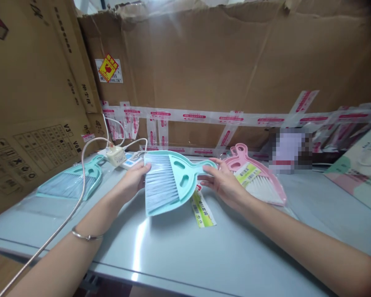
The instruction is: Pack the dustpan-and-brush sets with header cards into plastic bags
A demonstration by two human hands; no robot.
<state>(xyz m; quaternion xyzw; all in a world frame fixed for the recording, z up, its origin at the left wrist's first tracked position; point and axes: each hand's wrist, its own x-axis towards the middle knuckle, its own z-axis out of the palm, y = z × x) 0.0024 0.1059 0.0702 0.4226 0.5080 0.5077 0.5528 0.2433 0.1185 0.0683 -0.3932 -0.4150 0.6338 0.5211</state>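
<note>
A turquoise hand brush with pale bristles lies nested in a matching dustpan, and both are held up above the table. My left hand grips the set at its bristle side, thumb in front and the other fingers mostly hidden. The handle end is between the thumb and fingers of my right hand. Just below that hand a green and white label card lies on or hangs above the table; I cannot tell whether it is attached. Behind my right hand lies a pink dustpan and brush set with its own label.
Another turquoise set in clear wrapping lies at the left on the grey table. A white plug adapter and a cable run nearby. Large cardboard boxes wall the back and left. A pastel box stands at right.
</note>
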